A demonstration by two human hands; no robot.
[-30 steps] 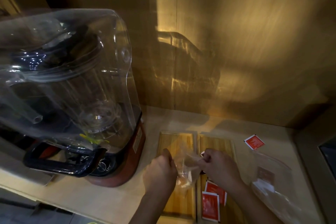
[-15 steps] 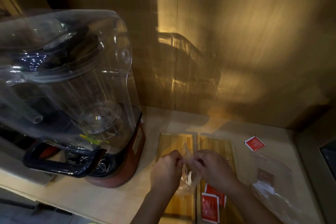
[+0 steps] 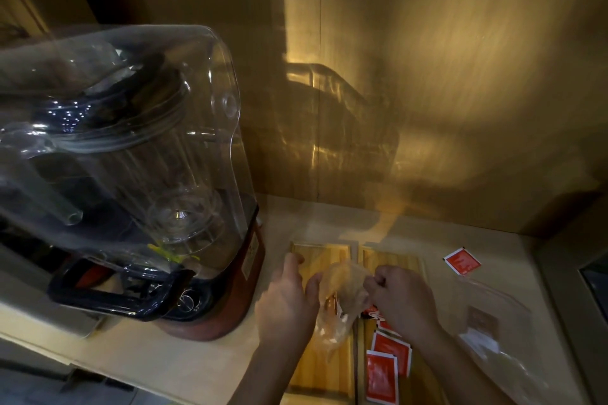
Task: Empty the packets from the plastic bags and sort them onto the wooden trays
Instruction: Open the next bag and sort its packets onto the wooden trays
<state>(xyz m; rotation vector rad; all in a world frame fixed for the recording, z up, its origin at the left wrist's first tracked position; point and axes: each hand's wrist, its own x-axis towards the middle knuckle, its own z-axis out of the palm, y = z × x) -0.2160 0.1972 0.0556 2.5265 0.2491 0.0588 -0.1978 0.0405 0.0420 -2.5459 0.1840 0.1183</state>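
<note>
Two wooden trays lie side by side on the counter, the left tray (image 3: 324,368) and the right tray (image 3: 391,260). Over the left tray hangs a small clear plastic bag (image 3: 342,299) with pale packets inside. My right hand (image 3: 401,302) pinches its top right edge. My left hand (image 3: 289,302) is at its left side, fingers spread, thumb against the bag. Red packets (image 3: 386,365) lie on the right tray near its front. One more red packet (image 3: 461,260) lies on the counter to the right.
A large blender under a clear cover (image 3: 131,174) on a red base stands at the left, close to the trays. Another clear plastic bag (image 3: 493,329) lies on the counter at the right. A wooden wall stands right behind.
My hands have moved apart, pulling the bag's mouth wider. My left hand's fingers have spread and shifted left; my right hand stays closed on the bag's edge.
</note>
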